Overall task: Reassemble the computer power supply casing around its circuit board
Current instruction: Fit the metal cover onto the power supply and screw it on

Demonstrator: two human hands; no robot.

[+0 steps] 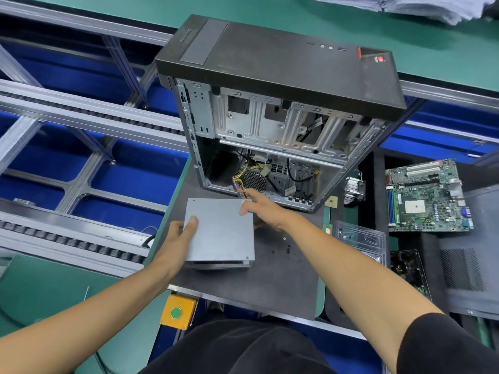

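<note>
The grey metal power supply casing (221,233) lies flat on a dark mat (283,279), just in front of the open computer tower (270,117). My left hand (179,233) grips its left edge, thumb on the top plate. On the far right corner my right hand (259,209) holds the casing, thumb on top and a finger stretched toward a bundle of yellow and black cables (243,182) that runs into the tower. The circuit board inside the casing is hidden; only a dark slot shows along the near side.
Small black screws (287,249) lie on the mat right of the casing. A clear plastic tray (359,238), a heatsink (353,187), a motherboard (429,195) and a black side panel (464,265) sit to the right. A yellow button box (178,311) hangs at the table's front edge; conveyor rails run on the left.
</note>
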